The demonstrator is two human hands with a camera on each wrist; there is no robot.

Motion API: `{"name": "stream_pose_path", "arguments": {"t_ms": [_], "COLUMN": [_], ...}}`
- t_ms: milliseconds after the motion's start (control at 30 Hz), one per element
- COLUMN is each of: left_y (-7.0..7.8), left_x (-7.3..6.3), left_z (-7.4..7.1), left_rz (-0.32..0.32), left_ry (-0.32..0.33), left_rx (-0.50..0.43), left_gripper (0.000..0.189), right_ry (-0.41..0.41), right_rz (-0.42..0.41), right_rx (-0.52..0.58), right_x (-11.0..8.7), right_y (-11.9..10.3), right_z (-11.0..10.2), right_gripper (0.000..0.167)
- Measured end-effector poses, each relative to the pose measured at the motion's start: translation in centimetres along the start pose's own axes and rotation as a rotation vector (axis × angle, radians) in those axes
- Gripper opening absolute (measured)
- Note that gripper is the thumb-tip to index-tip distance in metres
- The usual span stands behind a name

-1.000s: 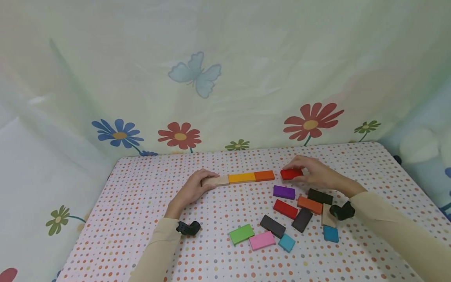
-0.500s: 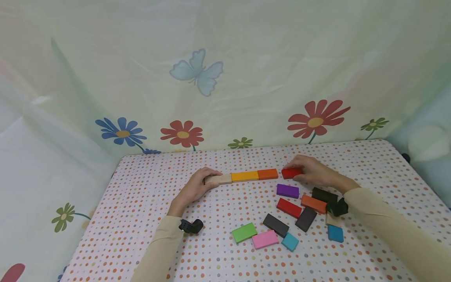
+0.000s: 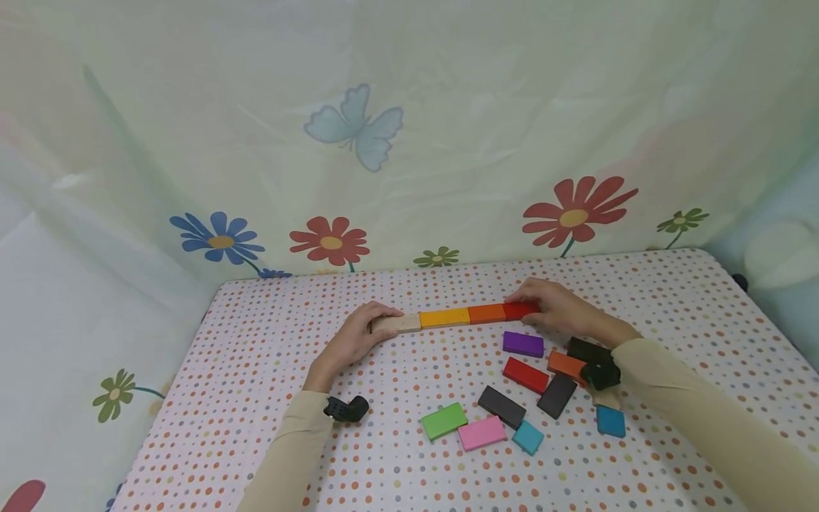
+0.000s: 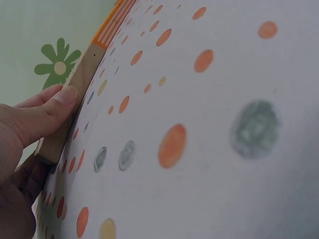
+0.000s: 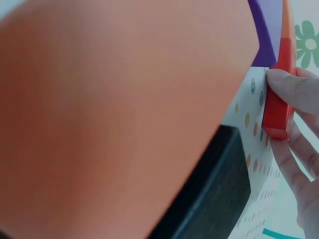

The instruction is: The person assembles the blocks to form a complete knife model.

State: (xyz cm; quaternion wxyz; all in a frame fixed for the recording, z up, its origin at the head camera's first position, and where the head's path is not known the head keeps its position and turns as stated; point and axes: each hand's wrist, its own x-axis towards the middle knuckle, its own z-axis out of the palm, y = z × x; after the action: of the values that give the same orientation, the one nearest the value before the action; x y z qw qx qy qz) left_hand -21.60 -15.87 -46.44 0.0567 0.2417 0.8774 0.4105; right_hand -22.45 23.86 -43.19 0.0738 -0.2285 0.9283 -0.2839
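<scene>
A straight row of flat blocks lies across the far middle of the table. At its left end my left hand (image 3: 352, 343) grips a plain wooden block (image 3: 408, 323), with the thumb along its near side (image 4: 65, 97) in the left wrist view. A yellow block (image 3: 444, 318) and an orange block (image 3: 487, 313) follow to the right. My right hand (image 3: 559, 309) pinches a red block (image 3: 518, 310) between thumb and fingers at the right end, its left end against the orange one. The right wrist view shows this red block (image 5: 277, 113) in line with the orange.
Loose blocks lie nearer: purple (image 3: 523, 344) just below the row, red (image 3: 526, 375), orange (image 3: 563, 364), black (image 3: 587, 351) and dark grey (image 3: 558, 395) under the right forearm, green (image 3: 444, 421), pink (image 3: 483, 433), and blue (image 3: 611, 421). A patterned curtain (image 3: 448, 142) stands behind.
My right hand has slid the red block to the left, closing the gap to the orange block. My left hand keeps its hold on the wooden block.
</scene>
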Motion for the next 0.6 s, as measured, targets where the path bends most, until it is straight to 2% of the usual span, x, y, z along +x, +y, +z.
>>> {"name": "stream_pose_path", "arguments": {"t_ms": [100,333,600], "left_y": [-0.1,-0.15,-0.14], "left_x": [0.02,-0.13,-0.58], "left_z": [-0.04,0.02,-0.5], "left_rz": [-0.003,0.04,0.049], "left_ry": [-0.006,0.005,0.009], "left_rx": [0.001,0.028,0.057], "left_gripper": [0.033,0.032,0.032], "right_ry": [-0.001,-0.012,-0.019], "right_rz": [-0.007,0.004,-0.046], "right_rx": [0.008,0.014,0.009], "right_x": [0.01,-0.23,-0.22], "right_y": [-0.02,-0.13,-0.74], "right_z": [-0.04,0.24,0.46], "right_gripper": [0.04,0.039,0.036]}}
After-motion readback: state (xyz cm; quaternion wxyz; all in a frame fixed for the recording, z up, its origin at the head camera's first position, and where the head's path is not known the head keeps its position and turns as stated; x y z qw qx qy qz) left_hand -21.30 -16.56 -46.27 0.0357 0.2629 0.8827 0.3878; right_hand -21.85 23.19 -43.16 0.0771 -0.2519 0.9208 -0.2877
